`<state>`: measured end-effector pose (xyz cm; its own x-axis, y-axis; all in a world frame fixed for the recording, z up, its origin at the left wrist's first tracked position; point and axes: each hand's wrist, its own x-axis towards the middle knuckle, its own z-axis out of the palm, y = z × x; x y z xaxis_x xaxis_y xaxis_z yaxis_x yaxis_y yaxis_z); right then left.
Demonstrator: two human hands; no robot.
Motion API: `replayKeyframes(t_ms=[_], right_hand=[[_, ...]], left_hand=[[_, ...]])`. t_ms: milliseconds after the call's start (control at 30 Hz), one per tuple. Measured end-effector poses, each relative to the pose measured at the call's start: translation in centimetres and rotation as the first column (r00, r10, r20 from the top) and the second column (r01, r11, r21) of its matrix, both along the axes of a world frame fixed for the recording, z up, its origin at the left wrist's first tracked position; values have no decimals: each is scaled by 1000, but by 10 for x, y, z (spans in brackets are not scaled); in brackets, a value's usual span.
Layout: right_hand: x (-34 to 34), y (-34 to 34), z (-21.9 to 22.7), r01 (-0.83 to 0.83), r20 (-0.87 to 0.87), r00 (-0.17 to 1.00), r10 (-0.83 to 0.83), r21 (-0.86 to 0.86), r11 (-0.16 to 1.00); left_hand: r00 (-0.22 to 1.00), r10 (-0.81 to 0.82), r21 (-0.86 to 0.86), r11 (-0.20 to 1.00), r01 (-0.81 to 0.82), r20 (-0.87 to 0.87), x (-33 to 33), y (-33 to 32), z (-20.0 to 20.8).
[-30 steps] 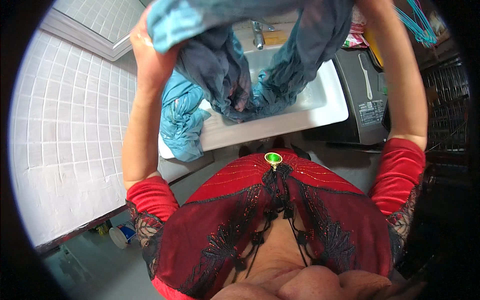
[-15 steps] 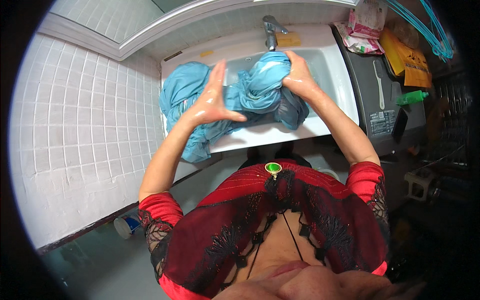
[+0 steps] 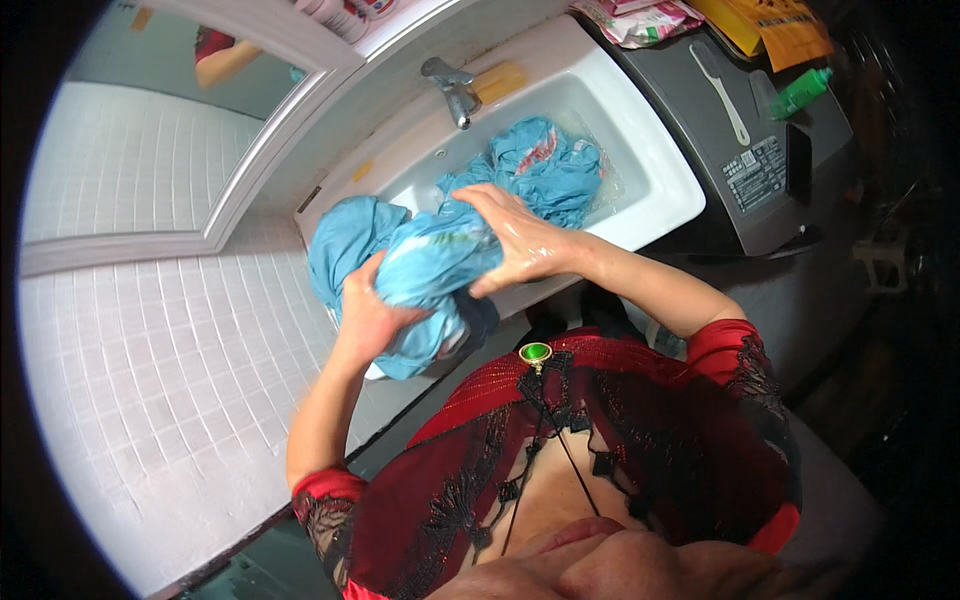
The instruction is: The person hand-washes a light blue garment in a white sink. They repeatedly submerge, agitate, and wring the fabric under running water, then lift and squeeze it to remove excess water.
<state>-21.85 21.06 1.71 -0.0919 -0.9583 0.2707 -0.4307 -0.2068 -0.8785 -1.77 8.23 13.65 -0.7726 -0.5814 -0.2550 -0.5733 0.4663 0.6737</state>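
Observation:
A large wet blue cloth (image 3: 430, 265) is bunched between my hands over the left end of the white sink (image 3: 668, 200). My left hand (image 3: 372, 318) grips its near left side, thumb across the fabric. From the right, my right hand (image 3: 525, 240) is curled round the same bunch, its skin wet and shiny. More of the blue fabric, with a reddish patch, lies in the basin beyond my right hand. Another fold rests on the sink's left rim, and part hangs over the front edge. Whether all of this is one piece I cannot tell.
A chrome faucet (image 3: 455, 92) stands at the sink's back, beside a yellow bar (image 3: 497, 84). The dark counter on the right bears a white-handled brush (image 3: 720, 92), a green tube (image 3: 803, 95) and packets (image 3: 640, 22). A mirrored cabinet (image 3: 150, 150) and tiled wall (image 3: 160, 360) border the left.
My right hand has moved left from the basin, carrying a bunch of cloth toward my left hand. The left hand, open before, now grips the cloth. The view has turned and shifted.

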Motion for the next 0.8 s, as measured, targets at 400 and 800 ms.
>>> replayKeyframes(t_ms=[400, 800], right_hand=[[8, -34, -112, 478, -73, 860, -505, -230, 848], [-106, -48, 87, 381, 837, 520, 173, -408, 830]], left_hand=[[729, 159, -182, 913, -365, -666, 70, 44, 112], [237, 370, 292, 906, -307, -898, 53, -38, 168]])
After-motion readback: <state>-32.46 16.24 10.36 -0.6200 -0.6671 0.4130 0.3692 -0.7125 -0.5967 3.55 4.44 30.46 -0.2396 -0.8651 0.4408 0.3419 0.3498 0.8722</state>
